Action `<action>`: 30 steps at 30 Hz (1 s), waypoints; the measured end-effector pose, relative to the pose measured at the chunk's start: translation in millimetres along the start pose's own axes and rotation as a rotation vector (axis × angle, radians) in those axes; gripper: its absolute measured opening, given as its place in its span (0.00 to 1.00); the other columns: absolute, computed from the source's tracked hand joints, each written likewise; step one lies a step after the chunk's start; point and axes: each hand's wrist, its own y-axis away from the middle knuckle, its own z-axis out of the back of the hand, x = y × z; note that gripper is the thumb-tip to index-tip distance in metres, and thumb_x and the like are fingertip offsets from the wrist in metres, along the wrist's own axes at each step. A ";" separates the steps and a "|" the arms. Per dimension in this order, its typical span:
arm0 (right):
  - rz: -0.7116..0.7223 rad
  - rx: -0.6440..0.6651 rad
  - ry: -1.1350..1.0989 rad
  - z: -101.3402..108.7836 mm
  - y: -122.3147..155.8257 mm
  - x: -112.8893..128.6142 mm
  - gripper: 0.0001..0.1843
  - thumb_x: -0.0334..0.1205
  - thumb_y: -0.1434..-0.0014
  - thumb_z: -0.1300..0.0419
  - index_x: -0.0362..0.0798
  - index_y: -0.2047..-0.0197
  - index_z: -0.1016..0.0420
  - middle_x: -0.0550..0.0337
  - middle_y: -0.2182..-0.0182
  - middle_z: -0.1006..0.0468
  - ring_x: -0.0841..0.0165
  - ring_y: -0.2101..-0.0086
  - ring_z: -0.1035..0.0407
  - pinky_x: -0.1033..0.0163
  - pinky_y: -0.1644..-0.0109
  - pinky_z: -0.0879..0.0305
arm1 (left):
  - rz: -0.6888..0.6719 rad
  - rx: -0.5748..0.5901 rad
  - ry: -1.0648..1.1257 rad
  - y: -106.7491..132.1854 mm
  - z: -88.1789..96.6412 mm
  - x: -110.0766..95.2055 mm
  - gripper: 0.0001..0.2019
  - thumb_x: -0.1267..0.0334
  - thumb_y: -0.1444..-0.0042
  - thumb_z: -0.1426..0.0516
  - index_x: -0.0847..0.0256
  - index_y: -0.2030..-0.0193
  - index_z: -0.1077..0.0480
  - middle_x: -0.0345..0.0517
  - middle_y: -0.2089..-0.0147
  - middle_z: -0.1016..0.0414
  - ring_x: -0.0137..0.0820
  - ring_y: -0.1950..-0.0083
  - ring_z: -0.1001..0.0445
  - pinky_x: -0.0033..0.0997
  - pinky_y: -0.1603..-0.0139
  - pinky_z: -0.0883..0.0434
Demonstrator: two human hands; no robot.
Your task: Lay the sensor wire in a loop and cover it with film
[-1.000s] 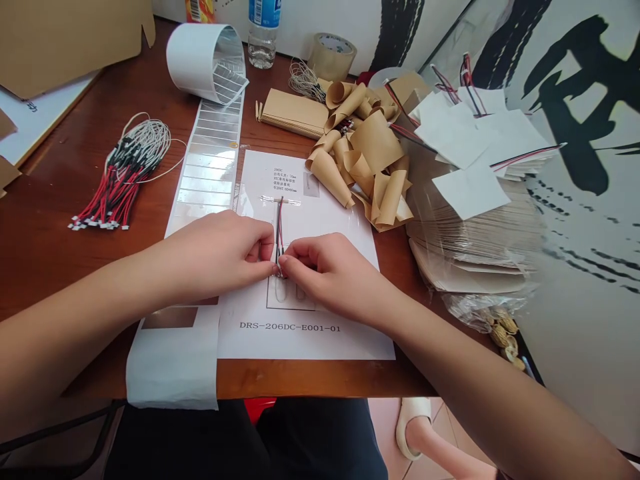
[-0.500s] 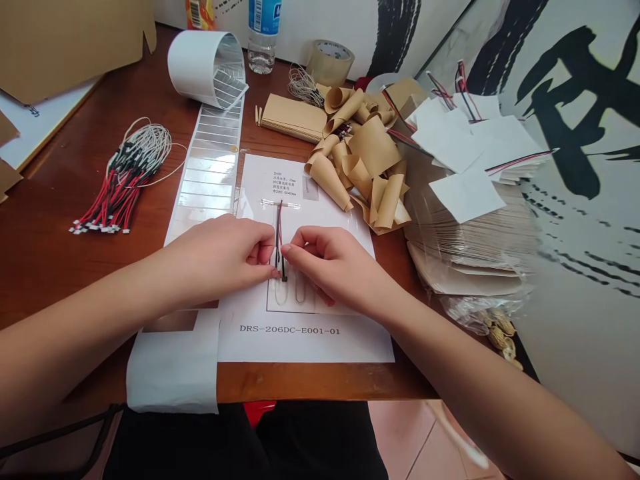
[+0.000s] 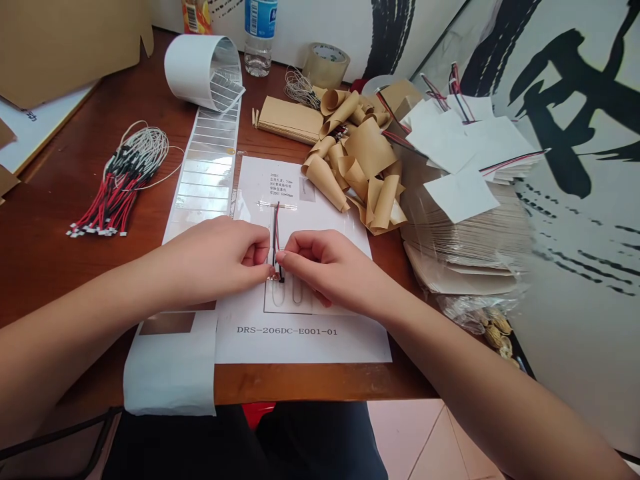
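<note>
A thin red-and-black wire lead lies lengthwise on a white printed sheet marked DRS-206DC-E001-01. My left hand rests curled on the sheet, thumb and forefinger pinched at the near end of the lead. Just to its right, my right hand is also curled, its fingertips pinched on the same end of the lead. The fingertips of both hands nearly touch. The far end of the lead sits under a small clear strip.
A bundle of red, black and white leads lies at the left. A label strip unrolls from a white roll. Curled brown paper scraps, stacked sheets, a tape roll and a bottle stand behind.
My right hand's fingertips have slid a little up and down along the near end of the lead. My left hand has stayed almost still.
</note>
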 end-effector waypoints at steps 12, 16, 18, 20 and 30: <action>0.103 0.038 0.193 -1.6 1.0 -0.7 0.06 0.35 0.40 0.37 0.48 0.69 0.29 0.70 0.82 0.32 0.75 0.79 0.38 0.66 0.73 0.45 | -0.029 0.057 0.029 -0.5 3.5 5.2 0.12 0.49 0.48 0.40 0.54 0.69 0.33 0.39 0.70 0.24 0.34 0.69 0.27 0.33 0.70 0.38; 0.106 0.070 0.180 -1.1 0.4 -1.8 0.04 0.35 0.43 0.36 0.48 0.67 0.28 0.72 0.81 0.34 0.75 0.80 0.39 0.66 0.73 0.45 | -0.023 0.062 -0.018 -1.1 2.2 4.8 0.14 0.46 0.49 0.39 0.52 0.64 0.31 0.37 0.69 0.23 0.35 0.68 0.26 0.34 0.70 0.37; 0.095 0.074 0.169 -0.8 0.5 -1.3 0.03 0.33 0.43 0.37 0.47 0.68 0.27 0.71 0.81 0.33 0.75 0.79 0.39 0.66 0.73 0.45 | -0.023 0.062 -0.024 -1.2 1.6 4.8 0.13 0.47 0.49 0.39 0.52 0.64 0.31 0.37 0.68 0.23 0.35 0.67 0.26 0.34 0.70 0.38; 0.103 0.061 0.170 -1.2 0.6 -1.0 0.04 0.32 0.43 0.38 0.47 0.69 0.28 0.70 0.80 0.32 0.75 0.79 0.39 0.66 0.73 0.45 | -0.028 0.060 -0.024 -1.0 1.5 4.7 0.12 0.48 0.49 0.40 0.52 0.64 0.30 0.37 0.69 0.23 0.35 0.67 0.26 0.33 0.70 0.38; 0.101 -0.023 0.196 -7.6 -0.5 -0.8 0.05 0.30 0.46 0.41 0.46 0.73 0.29 0.72 0.82 0.34 0.77 0.79 0.42 0.67 0.73 0.46 | -0.025 0.054 -0.014 1.0 2.1 3.5 0.11 0.50 0.49 0.40 0.52 0.63 0.29 0.37 0.69 0.23 0.34 0.68 0.26 0.33 0.71 0.38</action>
